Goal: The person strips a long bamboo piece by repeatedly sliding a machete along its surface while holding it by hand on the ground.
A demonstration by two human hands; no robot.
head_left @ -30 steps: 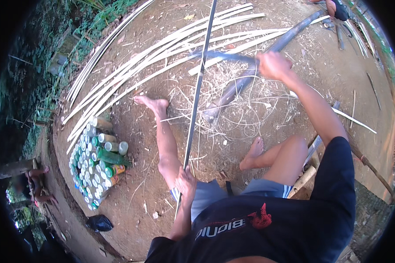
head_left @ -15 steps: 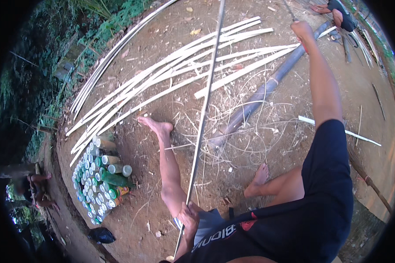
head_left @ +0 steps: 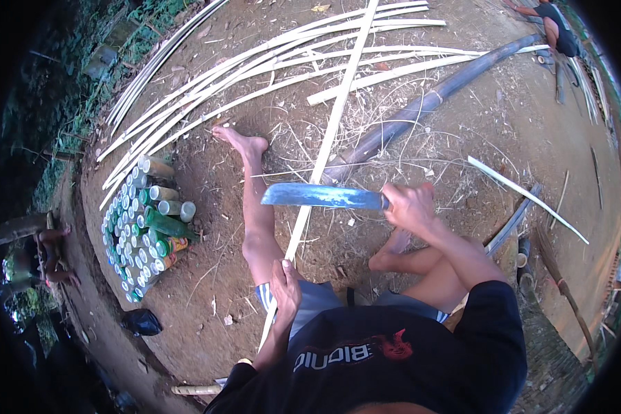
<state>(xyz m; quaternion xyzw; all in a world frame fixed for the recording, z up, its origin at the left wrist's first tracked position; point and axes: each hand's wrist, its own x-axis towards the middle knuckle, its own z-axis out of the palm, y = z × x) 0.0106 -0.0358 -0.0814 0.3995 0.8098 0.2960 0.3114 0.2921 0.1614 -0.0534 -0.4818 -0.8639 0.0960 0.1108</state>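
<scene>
Bare dirt ground (head_left: 207,317), littered with shavings: our left hand (head_left: 285,284) is clenched round one long bamboo strip (head_left: 324,152) running up the frame's centre, and our right hand (head_left: 408,205) grasps one broad knife (head_left: 323,196) lying across it. Best we keep the blade shallow and away from our two bare feet. One dark pole (head_left: 421,110) lies upper right; a dozen-odd split strips (head_left: 255,76) fan upper left.

1. I count one broad knife blade (head_left: 322,196), gripped by my right hand (head_left: 408,205).
2. One long bamboo strip (head_left: 324,160) runs from near to far, held by my left hand (head_left: 285,284).
3. One dark bamboo pole (head_left: 421,110) lies far right.
4. Roughly a dozen split strips (head_left: 255,76) fan out far left; the exact number is unclear.
5. Stacked bottles (head_left: 141,231) on the left: too many to count.
</scene>
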